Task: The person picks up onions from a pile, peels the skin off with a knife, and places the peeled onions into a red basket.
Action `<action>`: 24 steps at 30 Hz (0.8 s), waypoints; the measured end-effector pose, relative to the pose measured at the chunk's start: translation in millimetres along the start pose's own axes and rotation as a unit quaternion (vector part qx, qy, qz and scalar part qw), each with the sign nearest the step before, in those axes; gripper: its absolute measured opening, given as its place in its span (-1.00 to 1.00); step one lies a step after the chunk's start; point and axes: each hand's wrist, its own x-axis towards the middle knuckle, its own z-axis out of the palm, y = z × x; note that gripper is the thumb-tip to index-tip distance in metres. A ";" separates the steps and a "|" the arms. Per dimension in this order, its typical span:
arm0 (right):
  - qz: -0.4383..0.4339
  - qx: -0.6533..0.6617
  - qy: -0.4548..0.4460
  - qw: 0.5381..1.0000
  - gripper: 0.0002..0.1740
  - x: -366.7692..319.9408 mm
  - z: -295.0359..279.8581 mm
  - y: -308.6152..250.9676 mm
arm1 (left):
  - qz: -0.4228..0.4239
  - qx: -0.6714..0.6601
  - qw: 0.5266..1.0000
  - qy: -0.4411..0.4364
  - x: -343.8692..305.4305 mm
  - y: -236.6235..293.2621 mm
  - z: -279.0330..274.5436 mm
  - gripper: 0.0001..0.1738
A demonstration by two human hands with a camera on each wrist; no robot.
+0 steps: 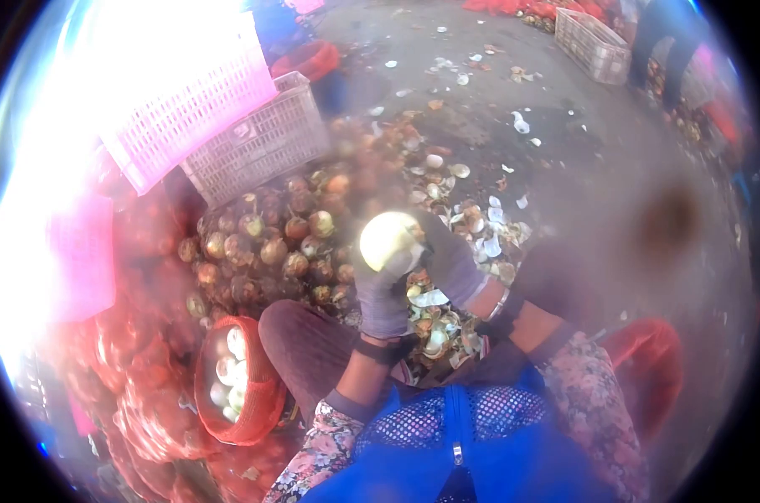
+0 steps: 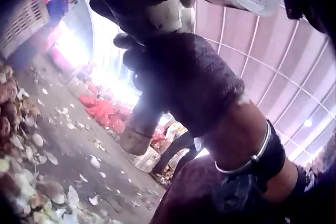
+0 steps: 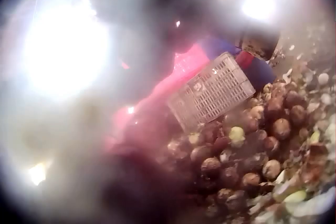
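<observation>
Hands together: the left hand (image 1: 383,303) gripped a pale, bare onion (image 1: 387,240), the right hand (image 1: 457,270) a tool handle (image 2: 137,139); peeled onions (image 1: 227,370) sat in a red basket (image 1: 263,401), plenty of unpeeled onions (image 1: 274,251) beyond!

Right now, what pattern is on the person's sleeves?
Floral, with pink and pale patches; the sleeves show best in the head view.

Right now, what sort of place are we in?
Probably a work shed where onions get peeled: there's a heap of brown-skinned onions, white peelings scattered on the floor, and a red basket holding peeled ones.
</observation>
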 end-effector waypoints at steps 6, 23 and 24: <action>0.135 0.187 0.028 0.973 -0.53 12.8 -4.1 -8.1 | 0.063 0.170 0.983 0.028 -3.6 2.9 12.9 -0.31; 0.003 -0.278 -0.281 0.919 -0.70 37.0 -60.0 27.7 | -0.025 0.083 0.981 -0.173 11.5 20.8 59.4 -0.19; 0.012 -0.269 -0.285 0.920 -0.69 32.2 -61.6 24.7 | -0.044 0.150 0.974 -0.162 3.6 22.4 86.3 -0.15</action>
